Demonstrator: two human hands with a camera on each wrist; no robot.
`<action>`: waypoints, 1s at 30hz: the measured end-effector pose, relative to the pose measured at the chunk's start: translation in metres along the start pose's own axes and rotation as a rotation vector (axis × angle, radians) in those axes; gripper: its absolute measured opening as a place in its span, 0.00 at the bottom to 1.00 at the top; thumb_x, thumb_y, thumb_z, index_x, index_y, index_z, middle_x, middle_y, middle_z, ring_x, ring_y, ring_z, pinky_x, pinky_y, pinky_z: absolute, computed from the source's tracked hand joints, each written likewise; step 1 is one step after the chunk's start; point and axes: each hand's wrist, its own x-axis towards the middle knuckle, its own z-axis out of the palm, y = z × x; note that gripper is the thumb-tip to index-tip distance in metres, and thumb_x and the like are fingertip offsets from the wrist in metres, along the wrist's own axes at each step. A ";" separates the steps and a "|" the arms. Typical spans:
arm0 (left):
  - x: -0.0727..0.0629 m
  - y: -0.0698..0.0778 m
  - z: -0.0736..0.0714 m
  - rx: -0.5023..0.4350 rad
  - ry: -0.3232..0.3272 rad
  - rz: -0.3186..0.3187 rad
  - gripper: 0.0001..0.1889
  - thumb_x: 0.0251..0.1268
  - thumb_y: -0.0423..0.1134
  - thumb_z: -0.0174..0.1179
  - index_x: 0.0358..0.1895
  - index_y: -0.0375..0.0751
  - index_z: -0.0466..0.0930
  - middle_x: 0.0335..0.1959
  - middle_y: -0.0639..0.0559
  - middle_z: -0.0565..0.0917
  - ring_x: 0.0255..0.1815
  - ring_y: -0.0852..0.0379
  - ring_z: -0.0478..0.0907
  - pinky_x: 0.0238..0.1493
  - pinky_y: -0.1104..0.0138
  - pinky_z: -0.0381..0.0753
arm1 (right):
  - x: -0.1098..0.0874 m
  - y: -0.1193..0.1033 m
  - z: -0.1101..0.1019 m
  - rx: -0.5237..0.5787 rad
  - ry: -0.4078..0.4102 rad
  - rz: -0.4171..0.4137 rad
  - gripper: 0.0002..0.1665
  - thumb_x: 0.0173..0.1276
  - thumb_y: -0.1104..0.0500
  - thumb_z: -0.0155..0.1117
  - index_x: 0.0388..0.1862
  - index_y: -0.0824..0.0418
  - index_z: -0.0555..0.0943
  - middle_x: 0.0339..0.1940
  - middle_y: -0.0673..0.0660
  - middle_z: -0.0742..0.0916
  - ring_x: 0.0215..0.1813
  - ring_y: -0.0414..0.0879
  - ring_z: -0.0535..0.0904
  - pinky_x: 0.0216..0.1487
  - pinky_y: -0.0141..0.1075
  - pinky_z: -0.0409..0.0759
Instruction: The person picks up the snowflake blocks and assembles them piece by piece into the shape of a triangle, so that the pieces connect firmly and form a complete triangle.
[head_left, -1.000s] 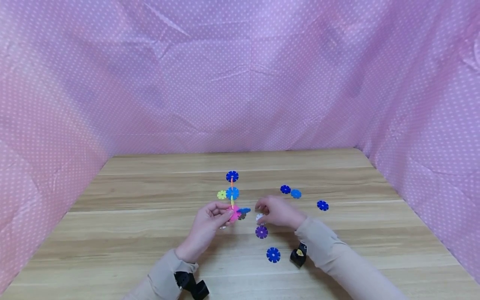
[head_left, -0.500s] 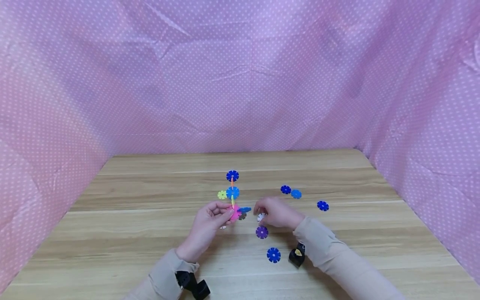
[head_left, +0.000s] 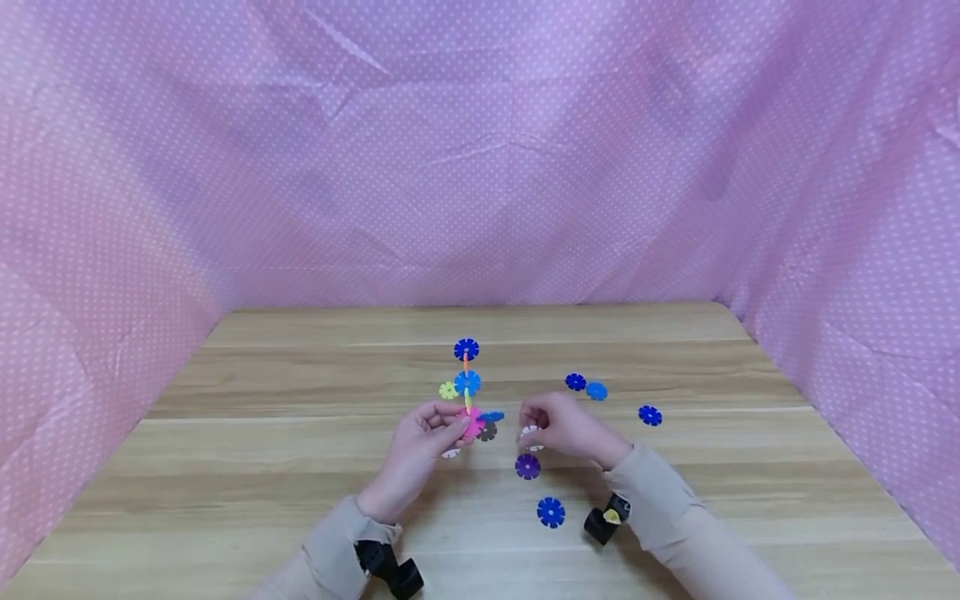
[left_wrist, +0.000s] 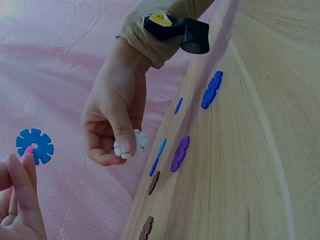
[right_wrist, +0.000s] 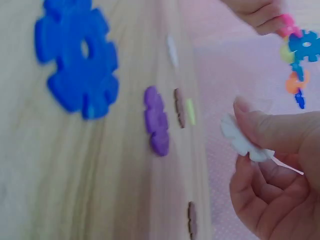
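In the head view my left hand (head_left: 416, 442) pinches the pink snowflake disc (head_left: 473, 423) of a joined chain. The chain runs away from me through yellow, light blue (head_left: 467, 383) and orange pieces to a dark blue disc (head_left: 467, 349), and another blue disc (head_left: 491, 416) juts rightward from the pink one. My right hand (head_left: 572, 429) pinches a white snowflake disc (right_wrist: 242, 140) between thumb and fingers, raised off the table and apart from the chain. The left wrist view shows this white disc (left_wrist: 132, 143) partly covered by the thumb.
Loose discs lie on the wooden table (head_left: 225, 467): purple (head_left: 527, 467) and blue (head_left: 551, 512) nearer me, several blues (head_left: 650, 416) to the right. Yellow-green (head_left: 447, 390), brown (head_left: 488, 431) and white (head_left: 451, 453) discs lie around the left hand. Pink dotted cloth (head_left: 480, 167) hangs beyond.
My right hand has shifted slightly right, with the white disc now showing more plainly in its fingers. The left hand and the chain stay nearly still; the head view has shifted a little.
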 end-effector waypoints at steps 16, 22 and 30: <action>-0.001 0.001 0.002 0.000 0.016 0.051 0.10 0.63 0.31 0.59 0.46 0.30 0.76 0.33 0.49 0.84 0.33 0.59 0.83 0.43 0.63 0.84 | -0.016 -0.013 0.001 0.270 0.119 0.035 0.08 0.64 0.60 0.65 0.31 0.65 0.78 0.25 0.57 0.81 0.27 0.43 0.77 0.28 0.31 0.80; 0.000 0.001 0.003 0.008 0.015 0.056 0.11 0.63 0.32 0.60 0.46 0.32 0.76 0.34 0.49 0.84 0.34 0.59 0.82 0.46 0.57 0.83 | -0.017 -0.018 -0.002 0.384 0.117 0.026 0.07 0.67 0.65 0.60 0.38 0.70 0.76 0.31 0.63 0.85 0.32 0.53 0.83 0.36 0.40 0.85; 0.001 -0.001 0.003 0.002 0.004 0.032 0.11 0.63 0.29 0.59 0.47 0.32 0.77 0.35 0.48 0.84 0.37 0.54 0.83 0.48 0.55 0.82 | -0.018 -0.023 -0.002 0.499 0.118 0.071 0.13 0.68 0.66 0.58 0.48 0.72 0.72 0.29 0.58 0.84 0.28 0.41 0.80 0.34 0.34 0.84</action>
